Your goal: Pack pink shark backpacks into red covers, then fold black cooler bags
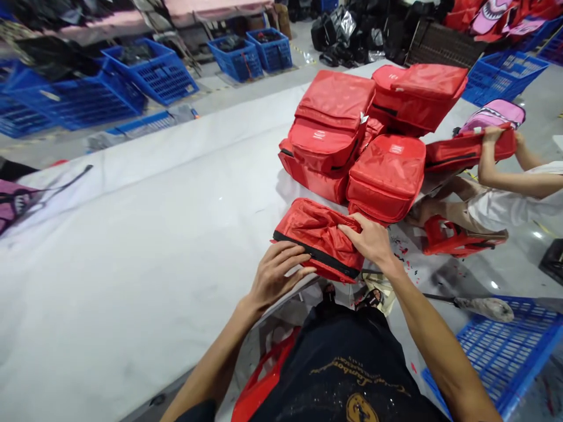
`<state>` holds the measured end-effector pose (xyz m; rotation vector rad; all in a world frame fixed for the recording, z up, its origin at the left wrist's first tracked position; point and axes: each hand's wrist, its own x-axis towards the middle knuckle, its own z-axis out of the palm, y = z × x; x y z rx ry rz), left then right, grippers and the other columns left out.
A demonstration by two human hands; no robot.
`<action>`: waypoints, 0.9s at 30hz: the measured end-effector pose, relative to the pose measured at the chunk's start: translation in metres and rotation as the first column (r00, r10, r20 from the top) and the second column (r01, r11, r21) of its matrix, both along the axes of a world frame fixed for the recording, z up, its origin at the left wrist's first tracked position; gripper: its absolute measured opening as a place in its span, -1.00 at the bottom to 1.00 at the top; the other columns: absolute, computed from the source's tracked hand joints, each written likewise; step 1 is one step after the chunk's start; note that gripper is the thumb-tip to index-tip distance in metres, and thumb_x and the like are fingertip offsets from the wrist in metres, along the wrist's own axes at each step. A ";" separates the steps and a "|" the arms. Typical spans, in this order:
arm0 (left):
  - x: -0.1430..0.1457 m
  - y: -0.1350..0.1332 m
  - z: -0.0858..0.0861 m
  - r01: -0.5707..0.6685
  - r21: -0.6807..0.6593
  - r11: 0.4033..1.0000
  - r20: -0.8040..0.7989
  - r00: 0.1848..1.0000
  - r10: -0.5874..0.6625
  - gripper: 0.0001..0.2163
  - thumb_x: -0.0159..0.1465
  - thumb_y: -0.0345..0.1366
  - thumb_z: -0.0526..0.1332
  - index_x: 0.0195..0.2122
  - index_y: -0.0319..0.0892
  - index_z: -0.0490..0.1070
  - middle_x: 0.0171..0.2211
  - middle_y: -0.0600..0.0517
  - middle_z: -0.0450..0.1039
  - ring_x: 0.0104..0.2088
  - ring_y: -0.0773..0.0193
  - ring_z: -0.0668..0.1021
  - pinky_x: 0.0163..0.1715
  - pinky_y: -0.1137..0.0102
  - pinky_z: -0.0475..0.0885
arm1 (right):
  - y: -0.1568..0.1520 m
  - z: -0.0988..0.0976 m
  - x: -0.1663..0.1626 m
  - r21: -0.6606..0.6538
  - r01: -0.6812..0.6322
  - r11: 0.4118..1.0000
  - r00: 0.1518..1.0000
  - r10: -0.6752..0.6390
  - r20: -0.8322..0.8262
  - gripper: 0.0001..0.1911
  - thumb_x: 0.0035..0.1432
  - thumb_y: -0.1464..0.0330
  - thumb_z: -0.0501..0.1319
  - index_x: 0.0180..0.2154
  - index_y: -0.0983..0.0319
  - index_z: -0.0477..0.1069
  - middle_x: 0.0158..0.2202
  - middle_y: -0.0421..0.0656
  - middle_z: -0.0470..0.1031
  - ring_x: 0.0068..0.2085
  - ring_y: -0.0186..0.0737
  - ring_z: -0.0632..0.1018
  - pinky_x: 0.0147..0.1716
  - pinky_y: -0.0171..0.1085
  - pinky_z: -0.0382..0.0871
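On the bench [176, 234] at centre frame, the crumpled red zippered bag [314, 223] is best steadied by the right hand [372, 240] while the left hand [277, 272], thumb and fingers apart, guides the black zipper [336, 264] flat. Hidden fingers leave the right hand's grip uncertain; the bag's underside is unseen.

1. Two own hands: left hand [276, 274], right hand [372, 239].
2. Two co-worker's hands [491, 135].
3. At least six red bags [303, 221].
4. At least two pink bags [497, 112].
5. At least seven blue crates [237, 62].
6. One surface [153, 246].
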<state>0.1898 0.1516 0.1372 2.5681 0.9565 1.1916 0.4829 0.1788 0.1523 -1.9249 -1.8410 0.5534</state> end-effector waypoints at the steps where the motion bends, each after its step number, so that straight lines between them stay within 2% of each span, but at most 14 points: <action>1: -0.002 -0.006 -0.005 -0.029 0.014 0.999 -0.006 1.000 0.029 -0.77 0.40 -0.25 0.49 0.06 0.02 0.67 -0.07 0.01 0.77 0.00 0.13 0.73 0.09 0.18 0.68 | 0.000 0.000 -0.002 0.002 -0.001 1.000 1.000 0.001 0.007 -0.63 0.47 -0.07 0.26 0.08 -0.04 0.64 -0.03 -0.21 0.77 -0.03 0.01 0.73 -0.14 -0.20 0.46; 5: -0.002 -0.020 -0.022 -0.164 0.116 0.980 0.019 0.986 0.163 -0.73 0.41 -0.41 0.46 0.08 0.04 0.64 -0.10 0.06 0.74 -0.02 0.19 0.73 0.19 0.14 0.69 | -0.004 0.000 -0.007 0.022 0.011 1.000 1.000 -0.012 0.028 -0.60 0.47 -0.08 0.26 0.08 -0.02 0.65 -0.10 -0.19 0.78 -0.07 0.00 0.74 -0.16 -0.21 0.45; 8: 0.002 -0.025 -0.030 -0.201 0.178 0.963 0.042 0.979 0.197 -0.77 0.41 -0.43 0.45 0.03 0.00 0.63 -0.13 0.05 0.73 -0.06 0.19 0.72 0.20 0.09 0.70 | -0.009 -0.001 -0.006 0.015 0.020 1.000 1.000 -0.020 0.014 -0.60 0.47 -0.08 0.25 0.10 -0.02 0.65 -0.08 -0.18 0.78 -0.06 0.00 0.74 -0.15 -0.21 0.45; 14: 0.008 -0.032 -0.040 -0.208 0.208 0.956 0.052 0.978 0.202 -0.76 0.39 -0.48 0.45 0.01 -0.03 0.62 -0.14 0.03 0.74 -0.07 0.18 0.71 0.16 0.06 0.72 | -0.016 -0.001 0.000 0.012 0.030 0.999 1.000 -0.030 -0.009 -0.59 0.47 -0.05 0.26 0.13 -0.02 0.64 -0.06 -0.18 0.77 -0.06 0.01 0.74 -0.12 -0.19 0.48; 22: 0.012 -0.032 -0.041 -0.197 0.227 0.954 0.058 0.980 0.189 -0.70 0.37 -0.47 0.48 0.08 -0.03 0.62 -0.15 0.01 0.75 -0.12 0.15 0.72 0.12 0.05 0.74 | -0.023 0.002 0.004 -0.005 0.051 0.999 0.998 -0.051 -0.025 -0.61 0.46 -0.05 0.27 0.12 -0.05 0.65 -0.07 -0.20 0.78 -0.05 0.02 0.74 -0.12 -0.18 0.49; 27: 0.012 -0.034 -0.042 -0.214 0.217 0.952 0.068 0.977 0.204 -0.69 0.37 -0.48 0.47 0.08 0.00 0.62 -0.15 0.03 0.75 -0.11 0.16 0.72 0.12 0.06 0.74 | -0.022 0.003 0.004 -0.030 0.025 0.999 1.000 -0.026 -0.018 -0.62 0.47 -0.04 0.28 0.14 -0.05 0.63 0.00 -0.20 0.77 -0.02 0.02 0.74 -0.11 -0.19 0.49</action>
